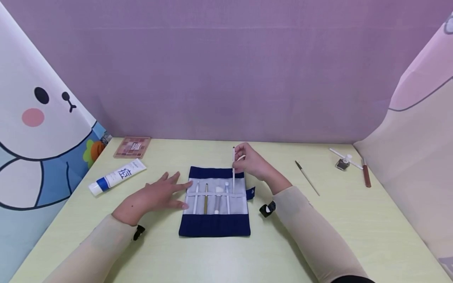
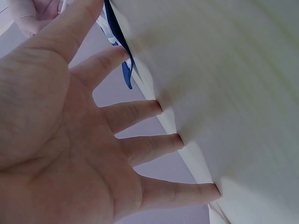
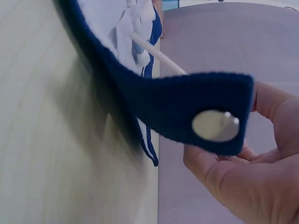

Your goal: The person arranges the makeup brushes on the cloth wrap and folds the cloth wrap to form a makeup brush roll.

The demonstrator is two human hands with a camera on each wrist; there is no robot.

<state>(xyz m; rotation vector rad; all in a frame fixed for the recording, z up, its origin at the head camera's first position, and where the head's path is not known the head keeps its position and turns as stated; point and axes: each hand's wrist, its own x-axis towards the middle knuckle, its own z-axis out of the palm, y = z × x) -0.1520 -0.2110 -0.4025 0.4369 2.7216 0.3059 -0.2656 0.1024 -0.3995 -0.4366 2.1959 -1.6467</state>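
Observation:
An unrolled navy fabric case (image 1: 214, 225) with a pale lining lies on the table in the head view. Its elastic band holds several slim tools, among them a gold one (image 1: 206, 199) and a thicker white-and-clear one (image 1: 217, 200). With fingers spread, my left hand (image 1: 159, 193) touches the case's left edge with index finger and thumb. My right hand (image 1: 250, 161) pinches a thin white stick (image 1: 233, 177) with a dark tip near its top; its lower end is at the band's right side. In the right wrist view, the snap strap (image 3: 173, 105) partly hides the right hand (image 3: 266, 186).
Left of the case lie a white-and-blue tube (image 1: 118, 177) and a pink palette (image 1: 132, 147). To the right are a thin dark-tipped stick (image 1: 308, 179), a small dark bottle (image 1: 342, 164), a white stick (image 1: 336, 152) and a brown-handled tool (image 1: 366, 175). A purple curtain (image 1: 226, 78) closes the back.

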